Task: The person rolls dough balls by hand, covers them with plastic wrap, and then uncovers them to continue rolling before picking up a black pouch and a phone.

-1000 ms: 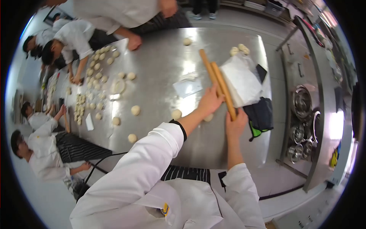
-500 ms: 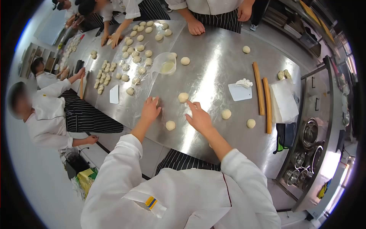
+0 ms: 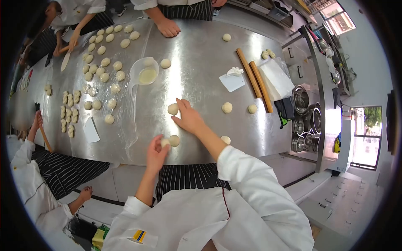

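My left hand (image 3: 156, 154) is closed with its fingertips on a small pale dough ball (image 3: 165, 142) near the table's front edge. Just right of it, another dough ball (image 3: 174, 141) rests on the metal table. Farther in, my right hand (image 3: 189, 118) has its thumb and index finger spread at the right side of a third dough ball (image 3: 173, 109), which sits on the table. Whether the fingers touch that ball is hard to tell. A dough ball (image 3: 225, 140) lies partly behind my right forearm.
Left of centre, a plastic measuring jug (image 3: 144, 72) stands near rows of dough balls (image 3: 104, 77). White scrapers (image 3: 91, 130) (image 3: 233, 83) and wooden rolling pins (image 3: 248, 72) lie about. Co-workers stand at the far and left sides; one rests a hand (image 3: 168, 28) on the table.
The view has turned, shifting the table leftward. My left hand has come back toward my body with a dough ball at its fingertips. My right hand stays beside the same ball.
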